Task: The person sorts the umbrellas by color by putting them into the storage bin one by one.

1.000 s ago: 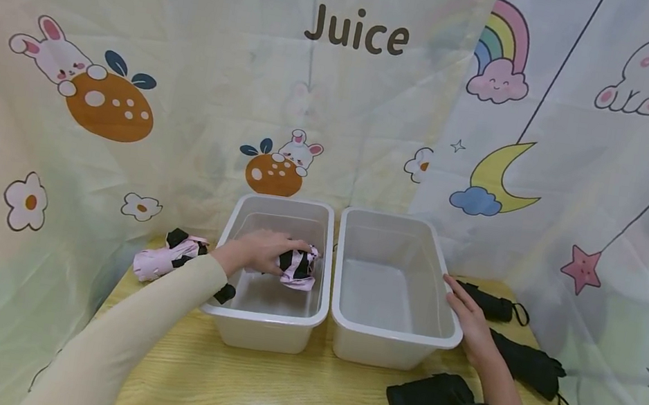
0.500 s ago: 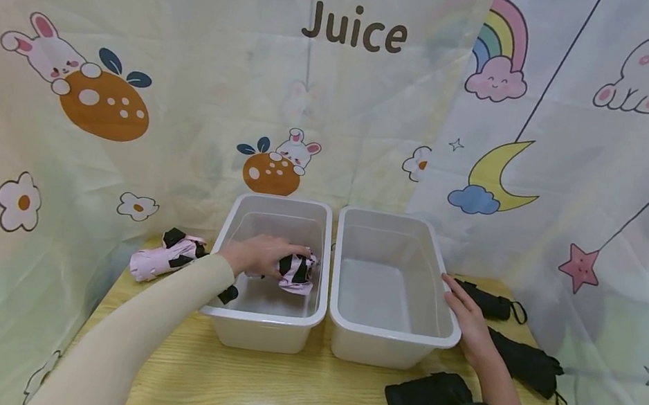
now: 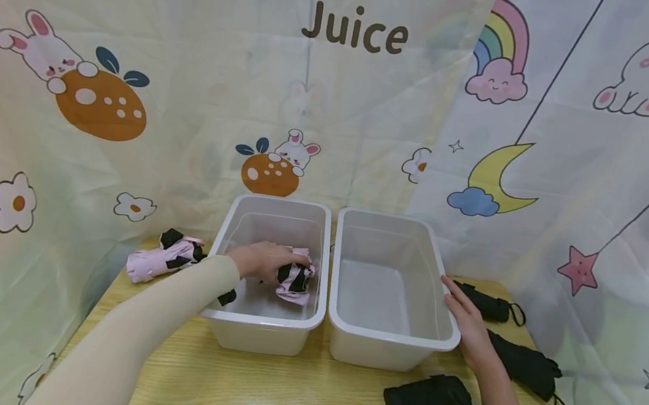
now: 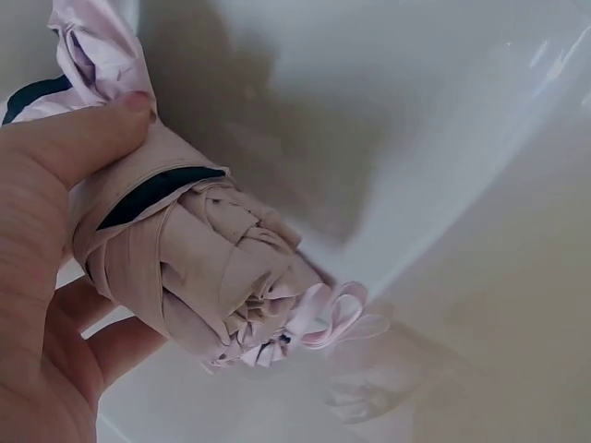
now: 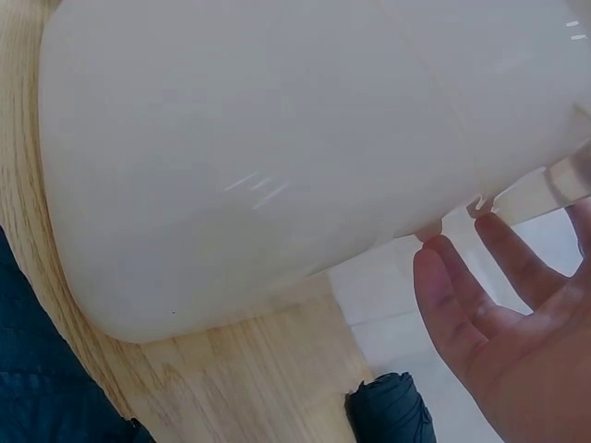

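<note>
My left hand [image 3: 261, 261] is inside the left grey bin [image 3: 263, 321], gripping a folded umbrella [image 3: 294, 287] in pink with black patches. In the left wrist view, the thumb lies across the umbrella's wrap [image 4: 138, 217], and its gathered end with a pale loop points down toward the bin's floor. My right hand [image 3: 472, 329] touches the outer right side of the right grey bin [image 3: 389, 336], just under the rim. Its fingertips [image 5: 434, 268] are at the bin's wall, with the fingers spread and nearly straight.
Another pink-and-black umbrella [image 3: 161, 263] lies on the table left of the bins. A black tip [image 3: 227, 298] shows from under my left sleeve. Three folded black umbrellas lie at the right: one in front [image 3: 430, 402], one beside my wrist [image 3: 527, 364], one farther back [image 3: 488, 304].
My left hand has moved slightly toward me and lower in the bin, and the umbrella's visible end has swung downward. My right hand stays on the bin's side.
</note>
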### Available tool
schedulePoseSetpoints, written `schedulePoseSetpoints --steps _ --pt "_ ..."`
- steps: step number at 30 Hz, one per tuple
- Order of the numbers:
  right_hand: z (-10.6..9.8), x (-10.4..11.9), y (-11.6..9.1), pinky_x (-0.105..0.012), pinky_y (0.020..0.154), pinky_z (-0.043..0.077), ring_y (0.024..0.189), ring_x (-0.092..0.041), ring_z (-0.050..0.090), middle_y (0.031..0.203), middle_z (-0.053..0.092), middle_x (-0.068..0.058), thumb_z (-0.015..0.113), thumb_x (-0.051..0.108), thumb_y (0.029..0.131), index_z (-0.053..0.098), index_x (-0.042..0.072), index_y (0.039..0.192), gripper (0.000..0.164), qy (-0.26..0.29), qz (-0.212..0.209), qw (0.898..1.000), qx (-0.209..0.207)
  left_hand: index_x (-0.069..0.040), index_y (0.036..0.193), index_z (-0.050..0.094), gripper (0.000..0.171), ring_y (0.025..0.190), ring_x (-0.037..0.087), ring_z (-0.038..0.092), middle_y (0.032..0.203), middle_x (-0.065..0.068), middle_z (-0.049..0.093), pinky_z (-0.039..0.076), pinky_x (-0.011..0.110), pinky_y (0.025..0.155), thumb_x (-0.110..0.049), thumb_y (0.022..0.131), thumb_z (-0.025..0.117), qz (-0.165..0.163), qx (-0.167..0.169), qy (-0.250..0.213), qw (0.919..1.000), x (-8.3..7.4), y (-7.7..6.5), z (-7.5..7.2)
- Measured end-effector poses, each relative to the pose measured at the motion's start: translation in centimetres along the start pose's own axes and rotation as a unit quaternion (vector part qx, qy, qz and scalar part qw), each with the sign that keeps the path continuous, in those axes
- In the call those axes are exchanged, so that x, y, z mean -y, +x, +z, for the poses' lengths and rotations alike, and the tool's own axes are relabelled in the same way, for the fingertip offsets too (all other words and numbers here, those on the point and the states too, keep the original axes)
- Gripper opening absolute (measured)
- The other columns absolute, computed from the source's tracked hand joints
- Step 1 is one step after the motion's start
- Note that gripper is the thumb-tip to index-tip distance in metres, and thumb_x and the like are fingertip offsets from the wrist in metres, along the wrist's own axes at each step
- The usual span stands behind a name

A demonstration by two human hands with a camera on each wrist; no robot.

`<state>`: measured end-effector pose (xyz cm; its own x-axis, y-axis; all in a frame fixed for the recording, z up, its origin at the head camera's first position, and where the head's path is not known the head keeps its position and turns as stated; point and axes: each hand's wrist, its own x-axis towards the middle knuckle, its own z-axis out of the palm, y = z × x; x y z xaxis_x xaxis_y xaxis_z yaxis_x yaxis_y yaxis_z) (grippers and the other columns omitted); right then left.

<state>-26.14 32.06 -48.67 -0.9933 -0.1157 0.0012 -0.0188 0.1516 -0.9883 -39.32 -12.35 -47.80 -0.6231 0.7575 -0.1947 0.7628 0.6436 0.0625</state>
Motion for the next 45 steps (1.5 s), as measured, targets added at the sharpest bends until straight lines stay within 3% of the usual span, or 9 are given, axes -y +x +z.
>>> schedulePoseSetpoints --steps 8,13,17,22,26,31,39,42,45 --pt "0.1 0.1 -0.1 -0.028 0.084 0.05 0.116 -0.011 0.05 0.16 0.012 -0.015 0.04 0.041 0.104 0.021 0.024 0.156 0.058 -0.001 0.001 1.0 0.001 -0.034 0.136 0.049 0.069 0.103 0.017 0.056 0.117 0.0 0.059 0.046 0.04 0.09 -0.023 0.076 0.082 -0.011 -0.001 0.023 0.9997 0.2 0.4 0.2" --pt "0.1 0.1 -0.1 -0.029 0.084 0.051 0.116 -0.011 0.05 0.16 0.012 -0.016 0.04 0.041 0.104 0.021 0.024 0.156 0.059 0.002 0.0 1.0 0.002 -0.033 0.13 0.054 0.065 0.094 0.018 0.057 0.107 -0.001 0.059 0.048 0.04 0.084 -0.026 0.073 0.085 -0.03 -0.011 0.021 0.9993 0.7 0.6 0.3" --pt "0.1 0.1 -0.1 -0.028 0.084 0.051 0.116 -0.009 0.05 0.16 0.011 -0.016 0.039 0.04 0.104 0.02 0.023 0.157 0.058 0.006 -0.002 1.0 0.005 -0.031 0.13 0.055 0.064 0.095 0.019 0.058 0.111 -0.001 0.059 0.047 0.041 0.086 -0.024 0.074 0.085 -0.053 0.001 0.016 0.9985 0.6 0.3 0.1" --pt "0.1 0.2 -0.1 -0.029 0.084 0.051 0.114 -0.009 0.052 0.16 0.012 -0.016 0.04 0.04 0.104 0.021 0.024 0.156 0.058 0.014 -0.004 1.0 0.005 -0.028 0.135 0.053 0.064 0.108 0.021 0.056 0.128 0.002 0.058 0.044 0.042 0.094 -0.013 0.079 0.08 -0.092 0.021 -0.017 0.9954 0.5 -0.3 -1.0" --pt "0.1 0.2 -0.2 -0.029 0.083 0.051 0.113 -0.008 0.053 0.159 0.012 -0.016 0.039 0.041 0.104 0.021 0.025 0.156 0.058 0.017 -0.006 1.0 0.007 -0.019 0.139 0.051 0.058 0.118 0.023 0.052 0.134 0.006 0.056 0.041 0.043 0.1 -0.009 0.086 0.071 -0.091 -0.001 -0.048 0.9947 0.8 -1.2 -2.3" --pt "0.2 0.1 -0.2 -0.03 0.083 0.051 0.112 -0.008 0.053 0.159 0.011 -0.017 0.039 0.04 0.104 0.02 0.023 0.157 0.058 0.02 -0.004 1.0 0.011 -0.014 0.134 0.052 0.046 0.118 0.027 0.053 0.131 0.01 0.056 0.043 0.043 0.097 -0.015 0.091 0.067 -0.092 -0.072 -0.096 0.9884 2.4 -3.5 -4.3" --pt "0.4 0.2 -0.2 -0.029 0.082 0.051 0.111 -0.009 0.053 0.16 0.011 -0.015 0.041 0.041 0.103 0.021 0.024 0.157 0.06 0.029 0.002 1.0 0.01 -0.008 0.13 0.056 0.039 0.103 0.034 0.059 0.118 0.017 0.06 0.049 0.045 0.085 -0.016 0.093 0.064 -0.132 -0.157 -0.171 0.9636 4.2 -9.1 -8.6" --pt "0.3 0.2 -0.2 -0.027 0.082 0.051 0.111 -0.008 0.052 0.16 0.011 -0.015 0.042 0.041 0.103 0.022 0.024 0.156 0.06 0.032 0.002 0.999 0.007 -0.006 0.131 0.055 0.039 0.106 0.035 0.057 0.119 0.019 0.058 0.048 0.048 0.086 -0.015 0.094 0.064 -0.142 -0.168 -0.198 0.9552 4.9 -11.3 -9.1" --pt "0.2 0.1 -0.1 -0.026 0.082 0.051 0.112 -0.007 0.051 0.16 0.011 -0.014 0.041 0.041 0.103 0.022 0.026 0.156 0.059 0.03 0.006 1.0 0.008 -0.005 0.13 0.055 0.036 0.109 0.036 0.055 0.123 0.021 0.057 0.047 0.05 0.087 -0.015 0.096 0.062 -0.151 -0.178 -0.209 0.9497 6.0 -13.9 -8.5"
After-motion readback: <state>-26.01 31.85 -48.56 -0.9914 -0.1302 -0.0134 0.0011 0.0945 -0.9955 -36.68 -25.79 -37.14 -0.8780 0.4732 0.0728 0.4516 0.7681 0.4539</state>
